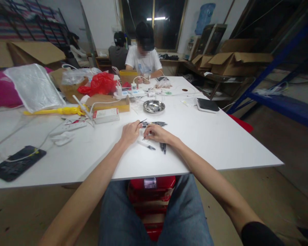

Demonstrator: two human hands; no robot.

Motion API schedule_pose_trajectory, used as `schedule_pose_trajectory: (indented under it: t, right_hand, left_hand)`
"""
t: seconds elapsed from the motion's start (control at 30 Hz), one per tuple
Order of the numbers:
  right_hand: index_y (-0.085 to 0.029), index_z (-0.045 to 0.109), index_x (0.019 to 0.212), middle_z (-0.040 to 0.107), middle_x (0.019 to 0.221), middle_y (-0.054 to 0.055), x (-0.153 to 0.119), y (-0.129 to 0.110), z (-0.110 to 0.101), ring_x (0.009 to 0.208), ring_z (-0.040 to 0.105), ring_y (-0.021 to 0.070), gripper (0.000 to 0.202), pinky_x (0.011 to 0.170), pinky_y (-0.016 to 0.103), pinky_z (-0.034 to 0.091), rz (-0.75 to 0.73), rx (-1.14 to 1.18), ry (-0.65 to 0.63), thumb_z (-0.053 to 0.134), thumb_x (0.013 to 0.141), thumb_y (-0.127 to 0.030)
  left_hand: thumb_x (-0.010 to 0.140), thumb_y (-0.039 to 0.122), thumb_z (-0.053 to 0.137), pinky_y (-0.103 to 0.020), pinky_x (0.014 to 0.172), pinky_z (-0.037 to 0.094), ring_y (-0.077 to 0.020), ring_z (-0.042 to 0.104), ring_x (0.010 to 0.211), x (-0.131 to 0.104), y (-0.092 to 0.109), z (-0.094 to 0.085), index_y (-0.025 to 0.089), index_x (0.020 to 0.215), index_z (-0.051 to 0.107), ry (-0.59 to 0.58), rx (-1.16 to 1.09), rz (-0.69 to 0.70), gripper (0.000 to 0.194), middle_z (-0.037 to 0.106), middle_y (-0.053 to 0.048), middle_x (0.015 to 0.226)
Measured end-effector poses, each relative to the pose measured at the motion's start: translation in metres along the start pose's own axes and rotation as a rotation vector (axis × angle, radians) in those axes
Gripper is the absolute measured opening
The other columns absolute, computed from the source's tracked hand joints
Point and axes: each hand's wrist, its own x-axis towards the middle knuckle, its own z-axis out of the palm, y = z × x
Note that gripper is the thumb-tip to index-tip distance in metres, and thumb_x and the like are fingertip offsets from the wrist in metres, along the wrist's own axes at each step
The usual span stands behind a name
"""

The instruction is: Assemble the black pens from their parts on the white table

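My left hand [130, 132] is closed, with a thin dark pen part [143, 121] sticking out between thumb and forefinger. Close beside it, my right hand [156, 133] has its fingers bent in a pinch; whatever they hold is too small to make out. Several dark pens [157, 123] lie in a row just beyond both hands. On the near side rests a clear pen [146, 145] with a black tip. More black pens [163, 148] lie below my right wrist, pointing toward me. Farther back stands a shiny metal bowl [154, 106] with small pieces inside.
A white box [106, 115], a power strip [72, 125], cables and a black phone [17, 163] lie on the left. A black-topped device [207, 105] is at right. Across the white table [233, 143] sits a person in a white shirt [143, 61]. Red stools stand between my knees.
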Motion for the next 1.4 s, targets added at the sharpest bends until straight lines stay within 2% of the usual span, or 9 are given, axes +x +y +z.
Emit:
schedule_pose_trajectory:
  t: [0.2, 0.4, 0.57, 0.7, 0.8, 1.0, 1.17, 1.3, 1.4]
  right_hand:
    - [-0.015, 0.076, 0.089, 0.063, 0.089, 0.004, 0.000, 0.004, 0.003, 0.081, 0.056, 0.0150, 0.006, 0.079, 0.028, 0.043, 0.024, 0.039, 0.038, 0.076, 0.084, -0.013]
    - [-0.016, 0.076, 0.086, 0.063, 0.090, 0.004, 0.000, 0.004, 0.005, 0.082, 0.057, 0.0156, 0.012, 0.080, 0.029, 0.045, 0.008, 0.023, 0.066, 0.068, 0.086, -0.007]
    - [-0.015, 0.075, 0.084, 0.068, 0.098, 0.009, 0.000, 0.010, 0.007, 0.096, 0.060, 0.0203, 0.023, 0.088, 0.033, 0.047, -0.073, -0.079, 0.082, 0.058, 0.084, 0.000]
    - [-0.015, 0.075, 0.086, 0.070, 0.096, 0.010, 0.001, 0.017, 0.010, 0.096, 0.060, 0.0218, 0.025, 0.091, 0.034, 0.047, -0.093, -0.148, 0.101, 0.055, 0.085, -0.001]
    - [-0.016, 0.075, 0.083, 0.072, 0.093, 0.010, 0.001, 0.020, 0.011, 0.097, 0.060, 0.0230, 0.024, 0.093, 0.034, 0.047, -0.104, -0.163, 0.119, 0.056, 0.084, -0.002]
    - [-0.016, 0.077, 0.083, 0.072, 0.092, 0.011, 0.000, 0.022, 0.009, 0.096, 0.060, 0.0242, 0.019, 0.092, 0.037, 0.047, -0.094, -0.164, 0.168, 0.061, 0.084, -0.005]
    - [-0.017, 0.076, 0.082, 0.071, 0.094, 0.010, -0.005, 0.019, 0.001, 0.094, 0.060, 0.0224, 0.013, 0.089, 0.034, 0.047, -0.044, -0.138, 0.184, 0.065, 0.087, -0.013]
    - [-0.015, 0.074, 0.085, 0.072, 0.086, 0.006, -0.011, 0.018, -0.007, 0.081, 0.061, 0.0181, 0.014, 0.080, 0.030, 0.046, 0.056, -0.072, 0.251, 0.061, 0.085, -0.009]
    - [-0.014, 0.071, 0.085, 0.070, 0.077, 0.002, -0.013, 0.017, -0.011, 0.069, 0.058, 0.0143, 0.009, 0.070, 0.026, 0.043, 0.101, 0.054, 0.347, 0.062, 0.082, -0.012]
  left_hand:
    - [0.104, 0.033, 0.035, -0.031, 0.071, 0.039, -0.0249, 0.071, 0.094, -0.001, -0.001, 0.001, 0.023, 0.104, 0.067, -0.016, 0.058, 0.010, 0.033, 0.077, -0.007, 0.097]
    - [0.104, 0.033, 0.038, -0.031, 0.069, 0.040, -0.0249, 0.070, 0.094, -0.002, 0.001, 0.005, 0.023, 0.104, 0.065, -0.014, 0.082, 0.035, 0.030, 0.076, -0.007, 0.099]
    - [0.105, 0.032, 0.037, -0.030, 0.072, 0.041, -0.0219, 0.069, 0.096, -0.011, 0.018, 0.003, 0.022, 0.101, 0.062, 0.058, 0.040, 0.063, 0.028, 0.075, -0.006, 0.103]
    - [0.106, 0.031, 0.034, -0.030, 0.073, 0.042, -0.0216, 0.068, 0.097, -0.020, 0.035, 0.004, 0.021, 0.103, 0.060, 0.100, 0.037, 0.057, 0.029, 0.073, -0.007, 0.102]
    - [0.107, 0.031, 0.032, -0.030, 0.072, 0.042, -0.0222, 0.068, 0.098, -0.022, 0.039, 0.008, 0.020, 0.106, 0.060, 0.107, 0.053, 0.076, 0.029, 0.072, -0.008, 0.102]
    - [0.107, 0.033, 0.033, -0.030, 0.071, 0.042, -0.0211, 0.067, 0.099, -0.018, 0.035, 0.011, 0.021, 0.108, 0.059, 0.078, 0.117, 0.070, 0.029, 0.071, -0.008, 0.106]
    - [0.106, 0.028, 0.036, -0.030, 0.071, 0.042, -0.0210, 0.068, 0.095, -0.016, 0.032, 0.005, 0.020, 0.102, 0.060, 0.115, 0.119, 0.087, 0.026, 0.072, -0.007, 0.103]
    - [0.105, 0.025, 0.037, -0.030, 0.074, 0.044, -0.0221, 0.069, 0.097, -0.001, 0.020, 0.001, 0.019, 0.100, 0.062, 0.154, 0.123, 0.101, 0.026, 0.073, -0.008, 0.102]
    - [0.105, 0.026, 0.037, -0.030, 0.077, 0.046, -0.0228, 0.069, 0.099, 0.009, 0.009, 0.001, 0.018, 0.106, 0.064, 0.116, 0.131, 0.163, 0.027, 0.074, -0.009, 0.105]
